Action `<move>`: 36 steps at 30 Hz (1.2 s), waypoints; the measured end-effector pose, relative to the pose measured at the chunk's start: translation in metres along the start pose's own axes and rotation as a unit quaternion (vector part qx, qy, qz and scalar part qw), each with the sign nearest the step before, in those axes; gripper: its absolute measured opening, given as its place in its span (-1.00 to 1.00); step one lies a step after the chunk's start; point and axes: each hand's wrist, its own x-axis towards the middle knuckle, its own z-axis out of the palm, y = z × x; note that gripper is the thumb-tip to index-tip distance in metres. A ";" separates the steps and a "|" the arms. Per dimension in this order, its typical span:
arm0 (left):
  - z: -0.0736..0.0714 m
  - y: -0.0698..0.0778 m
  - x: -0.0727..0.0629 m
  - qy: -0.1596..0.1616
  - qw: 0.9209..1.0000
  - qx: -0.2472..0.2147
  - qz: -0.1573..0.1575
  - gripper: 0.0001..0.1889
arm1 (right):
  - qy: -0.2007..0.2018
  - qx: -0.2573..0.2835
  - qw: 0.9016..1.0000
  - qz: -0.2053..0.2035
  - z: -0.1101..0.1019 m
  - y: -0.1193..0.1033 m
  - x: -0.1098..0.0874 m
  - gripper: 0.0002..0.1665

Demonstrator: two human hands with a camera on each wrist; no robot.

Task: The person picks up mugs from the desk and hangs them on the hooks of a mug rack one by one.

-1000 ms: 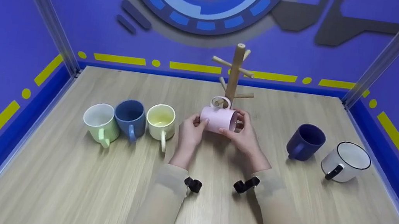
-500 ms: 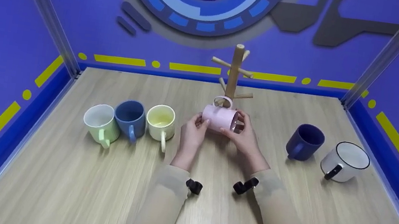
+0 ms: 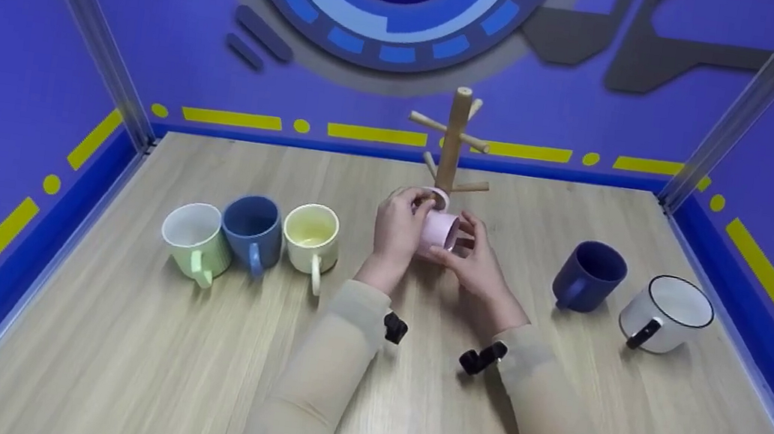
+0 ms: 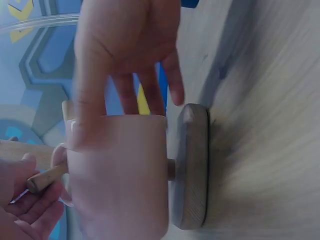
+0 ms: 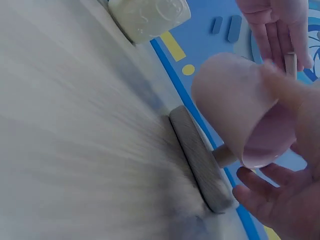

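Note:
A pink mug (image 3: 436, 233) lies on its side in the air in front of a wooden mug rack (image 3: 453, 143), its mouth facing right. My right hand (image 3: 482, 264) holds it by the mouth end, thumb on the near side and fingers at the rim. My left hand (image 3: 396, 230) is at the handle, covering part of it in the head view. In the left wrist view, a lower peg (image 4: 47, 178) of the rack sticks out through the handle loop (image 4: 60, 156). Left fingers (image 4: 37, 212) extend beside that peg, with the thumb above it.
Left of the hands stand a pale green mug (image 3: 198, 243), a blue mug (image 3: 252, 232) and a cream mug (image 3: 312, 237). On the right are a dark navy mug (image 3: 589, 276) and a white mug (image 3: 665, 314) with a black handle. Blue walls (image 3: 344, 90) enclose the table.
My left hand has let go of the mug's closed end and moved up and right to the handle and peg. My right hand keeps its hold; the mug stays nearly in place.

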 end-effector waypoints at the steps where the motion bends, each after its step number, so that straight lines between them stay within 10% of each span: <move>1: 0.001 -0.001 0.001 0.002 1.000 0.007 0.003 -0.83 | 0.007 0.003 1.000 0.001 -0.003 -0.002 0.001 0.05; 8: 0.004 -0.005 0.002 0.019 1.000 0.001 0.016 -0.89 | 0.128 -0.091 0.983 -0.097 -0.029 -0.027 0.031 -0.28; 16: 0.002 -0.003 0.004 0.016 1.000 -0.005 0.013 -0.89 | 0.091 -0.265 0.932 -0.230 -0.043 -0.038 0.056 -0.65; 36: -0.011 -0.011 0.030 -0.043 0.997 -0.038 -0.053 -0.87 | 0.146 -0.253 0.912 -0.287 -0.030 -0.024 0.029 -0.83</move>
